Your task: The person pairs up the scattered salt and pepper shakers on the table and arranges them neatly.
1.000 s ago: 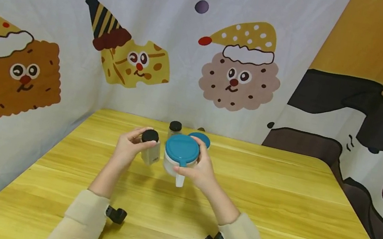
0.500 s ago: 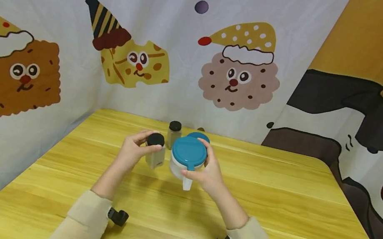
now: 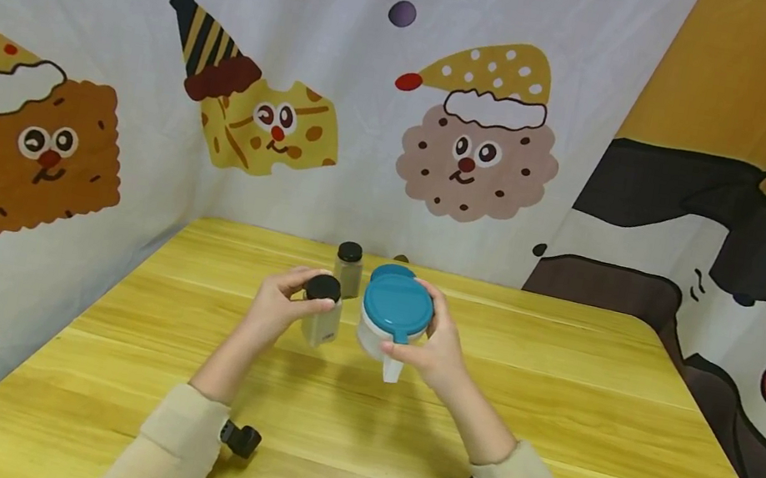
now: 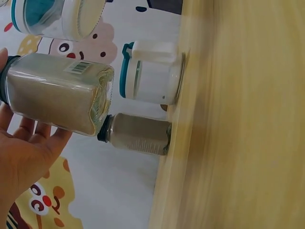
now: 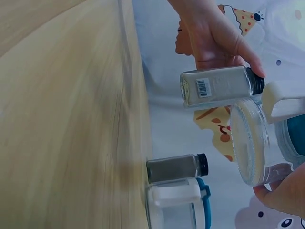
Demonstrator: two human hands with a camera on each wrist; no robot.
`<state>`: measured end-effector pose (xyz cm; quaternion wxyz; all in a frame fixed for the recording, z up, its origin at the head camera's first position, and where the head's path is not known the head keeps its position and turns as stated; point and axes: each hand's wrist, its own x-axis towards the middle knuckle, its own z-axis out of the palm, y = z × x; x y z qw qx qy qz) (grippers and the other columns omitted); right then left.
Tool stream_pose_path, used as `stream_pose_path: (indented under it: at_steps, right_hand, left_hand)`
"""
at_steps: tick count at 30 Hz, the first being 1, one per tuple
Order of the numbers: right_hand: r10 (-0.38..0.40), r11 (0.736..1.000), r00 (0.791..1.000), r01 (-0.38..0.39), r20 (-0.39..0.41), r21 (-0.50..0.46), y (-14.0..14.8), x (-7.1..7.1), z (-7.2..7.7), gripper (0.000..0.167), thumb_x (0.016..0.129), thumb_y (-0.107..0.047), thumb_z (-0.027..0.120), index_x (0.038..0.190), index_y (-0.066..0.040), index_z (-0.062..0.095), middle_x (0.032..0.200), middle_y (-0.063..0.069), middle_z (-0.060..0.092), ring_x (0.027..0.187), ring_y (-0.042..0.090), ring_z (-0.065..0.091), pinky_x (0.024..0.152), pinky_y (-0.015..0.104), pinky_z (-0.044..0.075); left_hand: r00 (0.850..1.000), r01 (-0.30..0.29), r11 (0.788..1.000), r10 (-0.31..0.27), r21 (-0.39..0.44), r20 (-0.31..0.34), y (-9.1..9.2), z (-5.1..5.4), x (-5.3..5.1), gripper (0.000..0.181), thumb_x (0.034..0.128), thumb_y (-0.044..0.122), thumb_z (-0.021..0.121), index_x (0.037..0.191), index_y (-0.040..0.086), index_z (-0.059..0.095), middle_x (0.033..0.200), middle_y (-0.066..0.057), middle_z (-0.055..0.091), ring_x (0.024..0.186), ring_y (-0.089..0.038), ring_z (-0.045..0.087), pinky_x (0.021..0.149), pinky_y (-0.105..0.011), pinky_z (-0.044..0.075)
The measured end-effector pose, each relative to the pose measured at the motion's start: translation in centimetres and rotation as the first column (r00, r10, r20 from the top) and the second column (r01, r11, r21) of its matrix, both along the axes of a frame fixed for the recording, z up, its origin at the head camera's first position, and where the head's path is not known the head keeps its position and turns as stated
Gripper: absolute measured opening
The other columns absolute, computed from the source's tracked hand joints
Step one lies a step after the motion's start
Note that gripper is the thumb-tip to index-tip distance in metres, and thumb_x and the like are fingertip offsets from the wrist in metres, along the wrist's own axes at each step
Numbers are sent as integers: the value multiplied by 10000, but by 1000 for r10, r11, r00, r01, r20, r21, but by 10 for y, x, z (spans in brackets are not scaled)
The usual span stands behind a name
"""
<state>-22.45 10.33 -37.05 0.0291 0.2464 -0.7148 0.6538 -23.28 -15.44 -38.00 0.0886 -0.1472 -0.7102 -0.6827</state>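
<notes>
Cartoon cloth (image 3: pixel 367 152) hangs behind the worktop (image 3: pixel 350 436). Above it, the left hand (image 3: pixel 276 307) pinches a black-capped jar (image 3: pixel 319 325) in its fingers; the right hand (image 3: pixel 438 351) grips a blue-lidded jar (image 3: pixel 396 314). Another black-capped jar (image 3: pixel 349 276) and another blue-lidded jar (image 4: pixel 153 78) stand far back.

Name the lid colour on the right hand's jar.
The lid is teal-blue, clearest in the head view.
</notes>
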Motion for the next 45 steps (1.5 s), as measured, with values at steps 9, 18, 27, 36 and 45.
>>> stream_pose_path:
  at_steps: [9,18,27,36,45]
  right_hand:
    - [-15,1000,1000,15,7,0,11,1,1,934,665,-58,828,1445,-54,315,1384,192,437,1257,358,417,1040,572,272]
    - [-32,999,999,32,13,-10,20,2,1,940,661,-47,828,1442,-23,304,1373,205,440,1250,356,422,1040,553,277]
    - [-39,999,999,39,22,-20,29,2,-1,935,661,-19,822,1441,-35,306,1382,203,431,1252,348,417,1044,538,276]
    - [-59,998,998,59,25,-2,37,4,0,916,674,5,806,1442,-42,308,1375,208,438,1239,355,429,1032,545,290]
    - [-75,997,997,75,30,9,47,6,-3,921,674,52,795,1448,-39,303,1387,211,421,1253,352,408,1040,550,272]
  left_hand:
    - [999,39,999,-39,-4,-28,9,-3,1,413,791,60,784,1186,25,669,1142,-99,610,1052,-259,558,795,-315,508]
    - [996,83,997,-83,1,-28,17,-6,1,397,803,53,774,1184,17,667,1106,-97,607,1005,-252,564,792,-312,506]
    - [992,120,993,-120,-4,-25,26,-7,0,425,827,-34,719,1237,-51,610,1143,-110,588,997,-209,563,782,-290,510]
    - [986,160,987,-160,-10,-39,36,12,16,382,822,-71,703,1194,-88,618,1098,-122,606,931,-160,573,760,-268,517]
    - [979,201,980,-201,-5,-48,41,-5,2,388,828,-63,704,1207,-63,622,1119,-109,587,954,-193,559,768,-284,520]
